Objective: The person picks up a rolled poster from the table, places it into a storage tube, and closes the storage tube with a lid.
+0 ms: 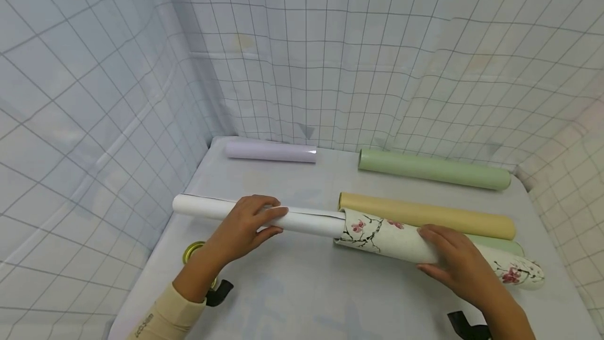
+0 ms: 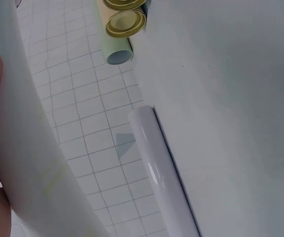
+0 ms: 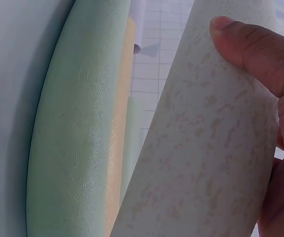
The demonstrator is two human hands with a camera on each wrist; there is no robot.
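Across the front of the table runs a white paper roll (image 1: 311,221), gripped near its middle by my left hand (image 1: 247,227), thumb below and fingers over the top. Its right end meets the mouth of a floral wallpaper roll (image 1: 401,243), off-white with pink blossoms and dark branches. My right hand (image 1: 455,261) grips that one around its middle. In the right wrist view the thumb presses along its mottled wallpaper surface (image 3: 201,138). The left wrist view shows the white roll (image 2: 38,148) slanting down past my fingers.
Behind the floral roll lie a yellow roll (image 1: 424,211) and a partly covered green roll (image 1: 497,244). At the back wall are a lilac roll (image 1: 269,151) and another green roll (image 1: 434,169). A gold ring-shaped thing (image 1: 191,250) sits by my left wrist. Grid-patterned sheets (image 1: 330,67) surround the table.
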